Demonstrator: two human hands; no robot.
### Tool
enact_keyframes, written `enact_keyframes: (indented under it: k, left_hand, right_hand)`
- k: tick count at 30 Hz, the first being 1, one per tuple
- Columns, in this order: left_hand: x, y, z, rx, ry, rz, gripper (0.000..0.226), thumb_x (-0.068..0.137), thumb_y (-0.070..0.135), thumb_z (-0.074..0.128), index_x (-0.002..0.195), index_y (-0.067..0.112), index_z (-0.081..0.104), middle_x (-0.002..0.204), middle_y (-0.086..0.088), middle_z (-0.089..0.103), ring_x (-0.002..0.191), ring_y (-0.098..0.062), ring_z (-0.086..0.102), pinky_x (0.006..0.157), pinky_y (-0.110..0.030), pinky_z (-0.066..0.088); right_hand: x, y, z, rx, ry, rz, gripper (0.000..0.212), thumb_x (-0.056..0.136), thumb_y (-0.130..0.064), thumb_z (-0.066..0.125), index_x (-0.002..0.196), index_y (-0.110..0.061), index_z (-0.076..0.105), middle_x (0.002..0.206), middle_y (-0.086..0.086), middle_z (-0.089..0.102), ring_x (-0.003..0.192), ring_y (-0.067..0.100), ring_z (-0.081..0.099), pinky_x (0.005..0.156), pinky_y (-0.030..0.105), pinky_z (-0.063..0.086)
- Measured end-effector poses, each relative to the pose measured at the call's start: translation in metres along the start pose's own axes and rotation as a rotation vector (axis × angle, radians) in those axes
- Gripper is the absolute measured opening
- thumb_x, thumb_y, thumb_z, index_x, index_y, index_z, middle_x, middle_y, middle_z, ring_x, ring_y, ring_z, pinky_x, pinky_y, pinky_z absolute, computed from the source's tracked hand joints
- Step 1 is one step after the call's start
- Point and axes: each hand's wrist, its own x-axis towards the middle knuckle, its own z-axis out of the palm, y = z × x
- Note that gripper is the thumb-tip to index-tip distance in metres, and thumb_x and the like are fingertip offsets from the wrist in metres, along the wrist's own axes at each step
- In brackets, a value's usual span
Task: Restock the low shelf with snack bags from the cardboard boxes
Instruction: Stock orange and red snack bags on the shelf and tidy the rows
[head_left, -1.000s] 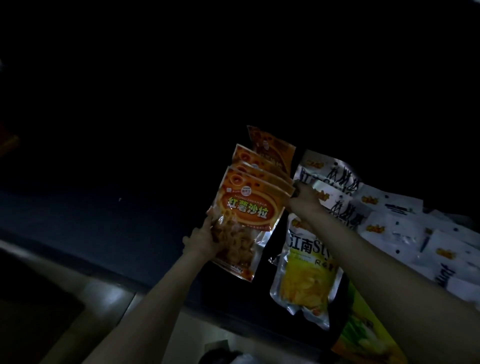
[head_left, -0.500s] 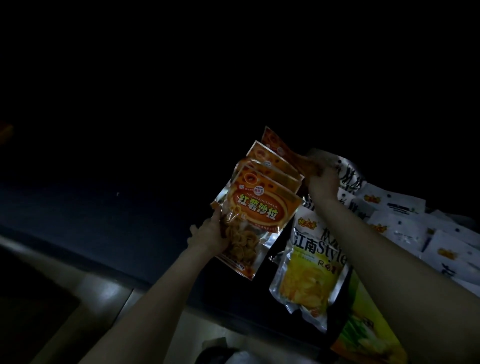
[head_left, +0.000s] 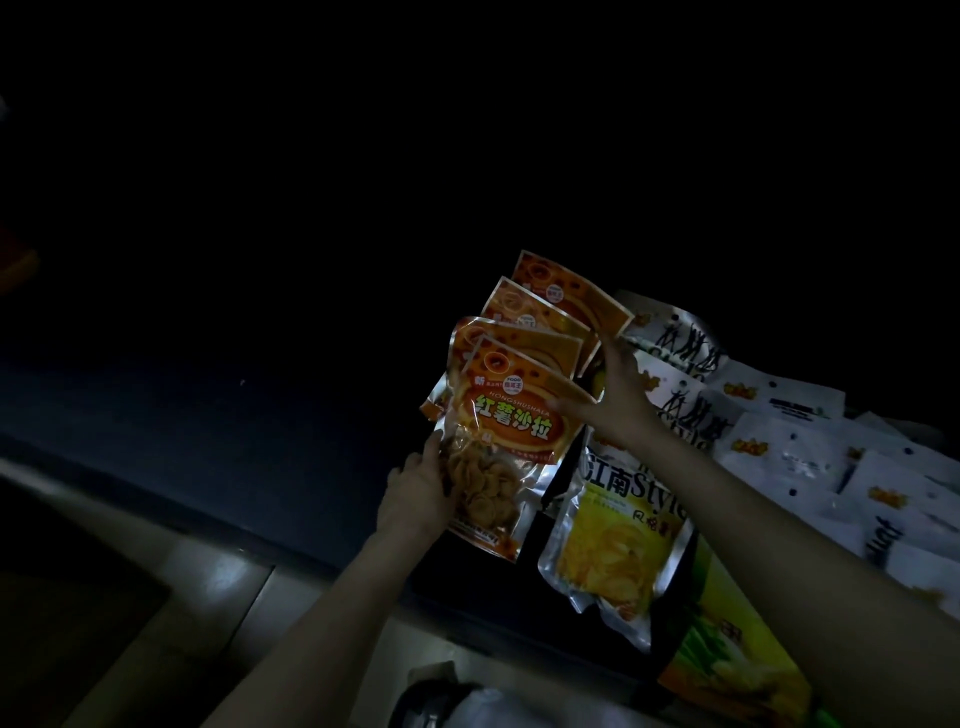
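Observation:
Several orange snack bags (head_left: 511, 415) stand fanned one behind another on the dark low shelf (head_left: 218, 415). The front one shows fried pieces through a clear window. My left hand (head_left: 415, 491) grips that front bag at its lower left edge. My right hand (head_left: 618, 400) is at the fan's right side. Its thumb lies across the front bag's upper right corner and its fingers reach up toward the rear bags. No cardboard box is visible in the dim light.
A yellow chip bag (head_left: 621, 545) lies just right of the orange bags. Several white snack bags (head_left: 789, 447) fill the shelf further right. Below the shelf's front edge is a pale tiled floor (head_left: 208, 587). The upper half of the view is black.
My right hand has come down from the rear bag onto the front bag's upper right corner. The orange bags now fan out more upright. My left hand keeps its hold.

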Motion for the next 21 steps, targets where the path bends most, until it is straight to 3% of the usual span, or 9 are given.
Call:
enact_keyframes:
  k: [4,11,16,21]
  left_hand:
    - [-0.003,0.002,0.006,-0.016,0.038,-0.01,0.069,0.093,0.026,0.054,0.149,0.024,0.013,0.134,-0.015,0.039,0.123,-0.031,0.038,0.095,-0.039,0.041]
    - [-0.009,0.009,-0.018,0.148,-0.068,-0.019,0.079,0.093,0.037,0.05,0.15,0.023,-0.003,0.153,-0.005,0.023,0.136,-0.034,0.026,0.108,-0.044,0.027]
    - [-0.052,0.013,-0.099,0.278,0.135,-0.061,0.075,0.096,0.033,0.046,0.15,0.016,-0.002,0.15,-0.009,0.025,0.131,-0.034,0.03,0.101,-0.04,0.034]
    - [-0.139,-0.005,-0.195,0.32,0.417,0.061,0.066,0.096,0.024,0.045,0.149,0.012,0.008,0.144,-0.011,0.034,0.126,-0.03,0.036,0.099,-0.038,0.034]
  right_hand:
    - [0.003,0.004,0.004,-0.147,0.031,0.055,0.105,0.076,-0.035,0.075,0.15,-0.014,0.004,0.158,0.011,0.001,0.145,0.031,0.003,0.115,0.046,0.01]
    - [-0.012,-0.022,-0.011,-0.136,0.139,0.049,0.084,0.08,-0.03,0.072,0.146,-0.014,0.021,0.155,0.014,0.004,0.141,0.032,0.006,0.111,0.047,0.023]
    - [-0.032,-0.068,-0.033,-0.164,0.08,0.001,0.084,0.081,-0.027,0.072,0.147,-0.015,0.021,0.153,0.016,0.009,0.14,0.035,0.008,0.109,0.048,0.024]
    - [-0.077,-0.163,-0.04,-0.151,-0.067,-0.211,0.079,0.084,-0.025,0.069,0.146,-0.009,0.023,0.152,0.017,0.018,0.14,0.035,0.016,0.105,0.038,0.026]
